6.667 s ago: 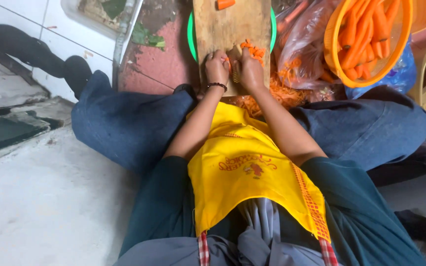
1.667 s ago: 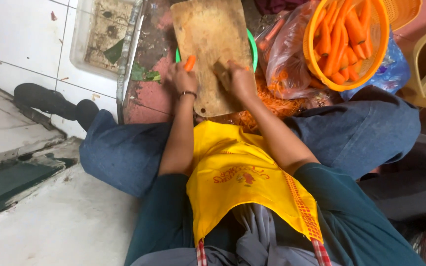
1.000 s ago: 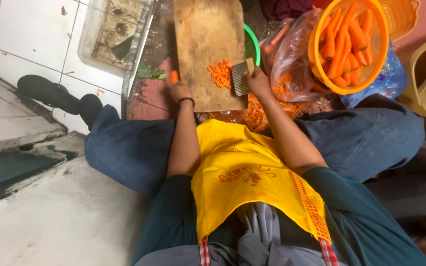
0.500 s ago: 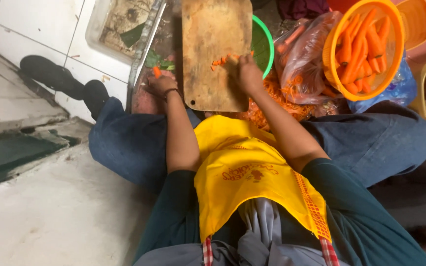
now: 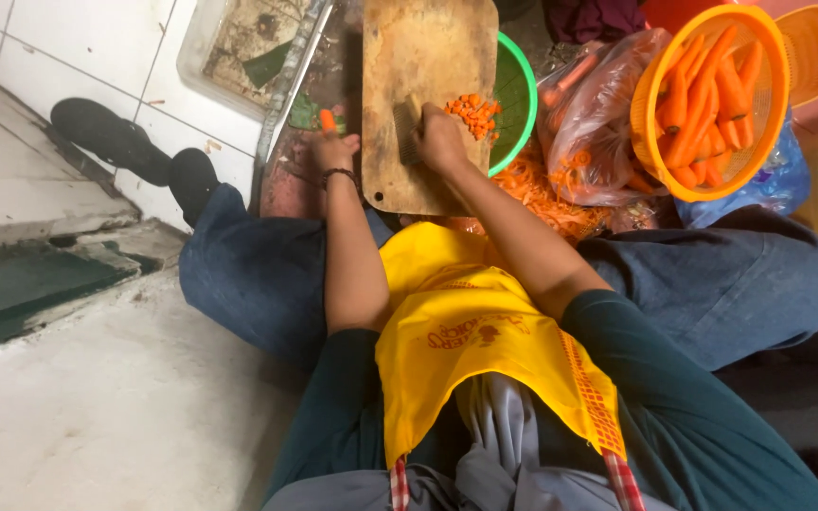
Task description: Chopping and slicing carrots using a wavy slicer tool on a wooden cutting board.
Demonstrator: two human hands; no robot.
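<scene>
One wooden cutting board (image 5: 423, 85), upper centre, over one green basin (image 5: 519, 95). One pile of diced carrot (image 5: 473, 111) at its right edge. Right hand (image 5: 439, 142) grasps one knife (image 5: 406, 132). Left hand (image 5: 335, 151) pinches one carrot piece (image 5: 328, 120), left of the board. One orange basket (image 5: 650, 104) of peeled carrots, upper right.

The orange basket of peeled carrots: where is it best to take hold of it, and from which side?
Probably by the rim of the orange basket, on its left edge, coming from the side of the right hand. The rim is bare there, while the carrots heap across the middle and lie long, so a grip from above would press on them.
</scene>
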